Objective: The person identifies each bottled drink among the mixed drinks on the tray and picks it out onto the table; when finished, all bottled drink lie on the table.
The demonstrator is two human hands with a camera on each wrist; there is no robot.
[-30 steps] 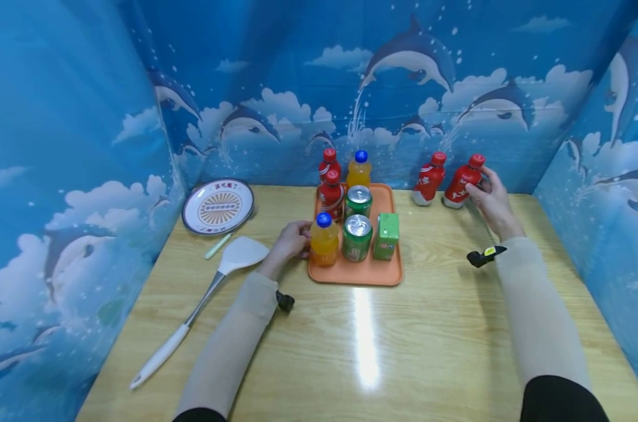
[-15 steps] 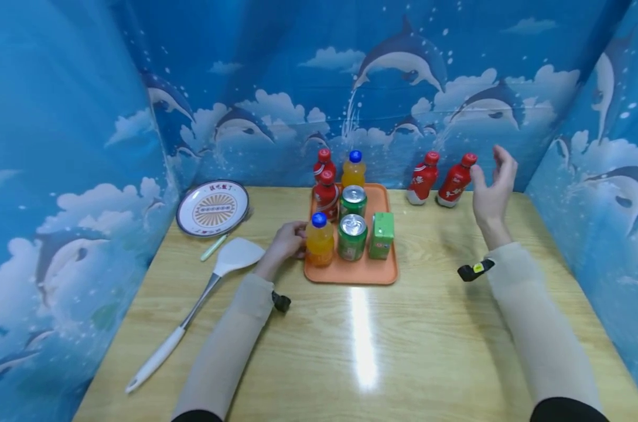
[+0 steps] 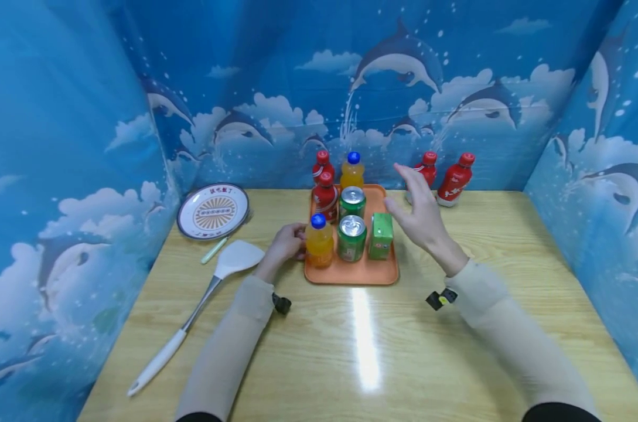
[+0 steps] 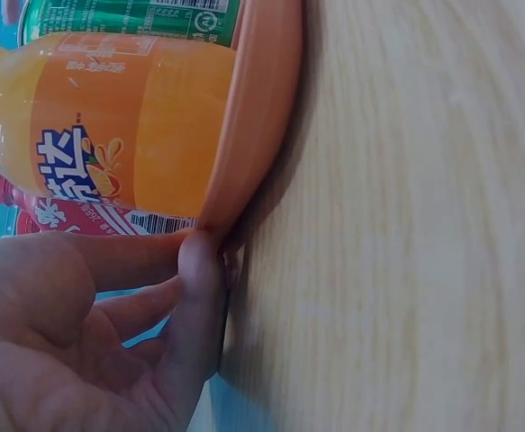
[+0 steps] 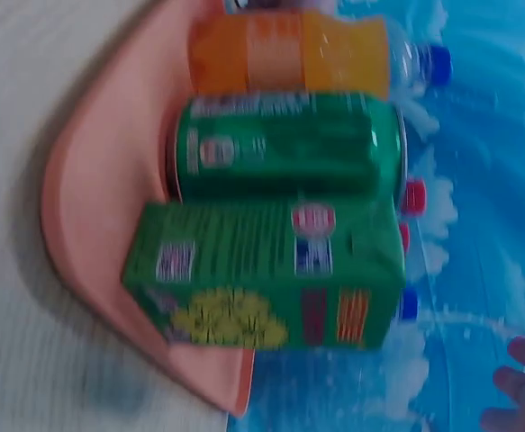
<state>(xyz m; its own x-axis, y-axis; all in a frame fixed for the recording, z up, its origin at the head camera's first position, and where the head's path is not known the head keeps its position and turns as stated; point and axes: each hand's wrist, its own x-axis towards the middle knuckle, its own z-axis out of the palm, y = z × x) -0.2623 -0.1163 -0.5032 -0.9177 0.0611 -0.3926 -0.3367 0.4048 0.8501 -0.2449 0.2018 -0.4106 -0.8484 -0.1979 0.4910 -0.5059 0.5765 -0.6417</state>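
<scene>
The orange plastic tray, a rectangle with round corners, sits on the pale wooden table, and its long way runs front to back. It lies just left of the right hand, but the left hand is nearer: its thumb and finger pinch the tray's left rim. The right hand holds nothing, its fingers stretched out, near the green paper drink box. In the frame from 1 second ago, it grips the far-right red bottle; now that bottle stands alone.
</scene>
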